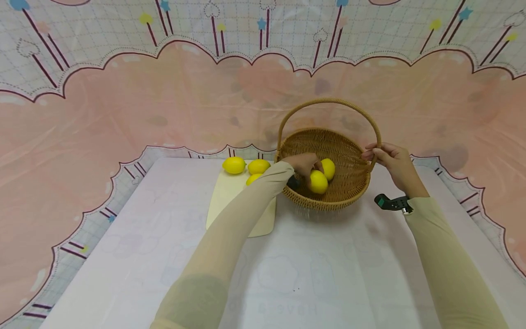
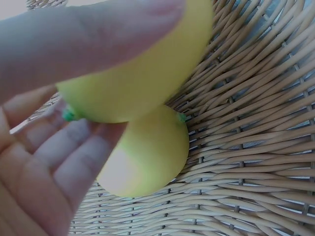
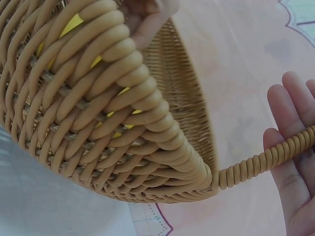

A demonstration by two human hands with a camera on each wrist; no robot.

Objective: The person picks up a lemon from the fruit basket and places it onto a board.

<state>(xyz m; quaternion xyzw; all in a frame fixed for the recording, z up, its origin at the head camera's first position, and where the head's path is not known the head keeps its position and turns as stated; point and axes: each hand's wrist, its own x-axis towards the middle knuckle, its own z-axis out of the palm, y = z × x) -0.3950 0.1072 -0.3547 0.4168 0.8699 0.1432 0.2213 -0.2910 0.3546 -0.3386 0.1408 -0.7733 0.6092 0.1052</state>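
A wicker basket (image 1: pixel 351 180) with a tall arched handle (image 1: pixel 328 100) stands at the back, its opening tilted toward me. Inside it, my left hand (image 1: pixel 302 163) grips a yellow lemon (image 2: pixel 147 83), the thumb lying across the fruit in the left wrist view. Another lemon (image 1: pixel 328 168) rests on the woven bottom right beside it. My right hand (image 1: pixel 392 164) holds the lower right end of the handle; the right wrist view shows its fingers (image 3: pixel 290 108) behind the wrapped cane. Left of the basket, three lemons lie around the far end of a pale cutting board (image 1: pixel 222 205).
The white-covered table (image 1: pixel 308 269) spreads in front of the basket. A patterned pink cloth (image 1: pixel 185 100) hangs behind and along the sides. My left forearm crosses over the board and hides part of it and of the nearest lemon (image 1: pixel 253 178).
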